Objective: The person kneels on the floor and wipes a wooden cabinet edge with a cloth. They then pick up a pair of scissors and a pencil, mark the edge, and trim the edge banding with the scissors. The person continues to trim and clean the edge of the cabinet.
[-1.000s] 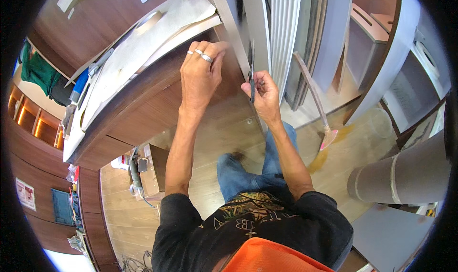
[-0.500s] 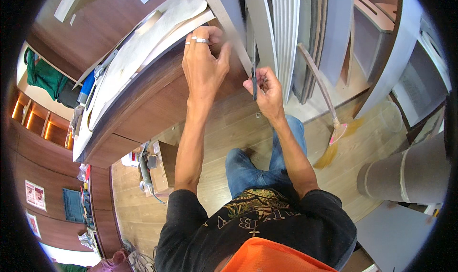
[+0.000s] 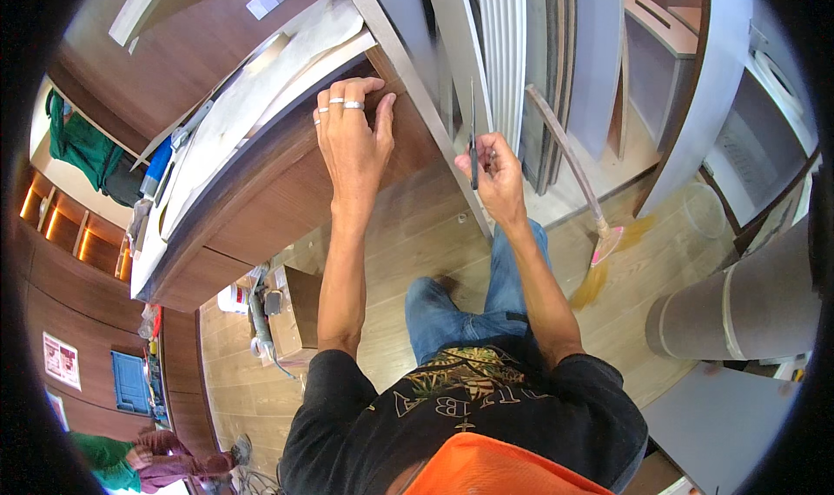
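My left hand (image 3: 354,143) is raised beside the brown wooden cabinet (image 3: 261,182), near the corner where its front meets a pale upright panel edge (image 3: 421,87). Its fingers bend forward with the thumb apart, and nothing shows between them. White bands ring several of its fingers. I cannot tell whether the fingertips touch the cabinet. In my right hand (image 3: 499,178), closed in a pinch, is a slim black-handled blade (image 3: 474,161), held upright with its thin end pointing away from me. It is close to the tall grey-white panels (image 3: 460,52).
White sheets (image 3: 278,87) and a blue-handled tool (image 3: 158,165) lie on the cabinet top. A broom (image 3: 569,148) leans among upright panels at right. A large grey roll (image 3: 738,313) stands far right. A cardboard box (image 3: 295,313) is on the floor. Another person's maroon-clad leg (image 3: 178,456) shows lower left.
My left hand has drawn back slightly toward me and left. The right hand, still holding the blade, has shifted slightly right and nearer. Another person has come further into view at lower left.
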`<control>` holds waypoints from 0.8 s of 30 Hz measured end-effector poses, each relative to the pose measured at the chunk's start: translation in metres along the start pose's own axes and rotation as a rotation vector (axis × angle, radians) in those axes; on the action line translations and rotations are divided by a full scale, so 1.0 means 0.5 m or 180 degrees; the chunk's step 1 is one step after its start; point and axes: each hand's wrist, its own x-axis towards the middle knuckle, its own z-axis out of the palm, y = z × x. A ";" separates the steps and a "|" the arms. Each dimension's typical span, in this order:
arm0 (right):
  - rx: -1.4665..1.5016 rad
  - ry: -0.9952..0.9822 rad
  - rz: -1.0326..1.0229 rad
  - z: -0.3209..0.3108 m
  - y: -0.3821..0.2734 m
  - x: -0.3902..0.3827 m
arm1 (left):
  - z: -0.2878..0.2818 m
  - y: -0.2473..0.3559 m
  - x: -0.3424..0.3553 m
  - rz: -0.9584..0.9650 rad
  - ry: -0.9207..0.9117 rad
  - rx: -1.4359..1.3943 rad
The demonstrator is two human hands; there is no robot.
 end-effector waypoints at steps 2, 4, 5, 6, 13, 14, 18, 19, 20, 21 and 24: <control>0.0008 -0.0024 0.0022 -0.002 0.008 -0.001 | 0.005 0.000 -0.005 0.0009 0.0105 -0.0050; 0.0060 -0.0056 0.0058 0.000 0.011 0.000 | 0.009 0.000 -0.004 0.0079 0.0182 -0.0067; -0.0015 -0.0064 0.0106 0.001 0.010 -0.001 | 0.012 -0.001 -0.003 0.0060 0.0203 -0.0069; -0.0091 -0.0072 0.0152 0.000 0.006 -0.001 | 0.015 0.000 -0.003 0.0042 0.0225 -0.0071; 0.0240 -0.0023 0.0172 0.016 0.013 -0.009 | 0.023 0.008 0.007 -0.0325 0.0191 -0.0033; 0.0209 -0.0011 0.0180 0.016 0.018 -0.011 | 0.023 0.011 0.009 -0.0426 0.0132 -0.0038; 0.0224 0.0009 0.0176 0.022 0.032 -0.017 | 0.022 0.021 0.022 -0.0808 0.0009 -0.0110; 0.0246 0.0008 0.0159 0.023 0.029 -0.017 | 0.024 0.022 0.025 -0.0902 0.0013 -0.0157; 0.0250 0.0004 0.0147 0.025 0.025 -0.018 | 0.023 0.023 0.025 -0.0929 -0.0019 -0.0184; 0.0255 0.0000 0.0136 0.027 0.020 -0.020 | 0.021 0.023 0.024 -0.0956 -0.0051 -0.0210; 0.0192 -0.0024 0.0060 0.022 0.011 -0.018 | 0.014 0.012 0.023 -0.0795 -0.0179 -0.0355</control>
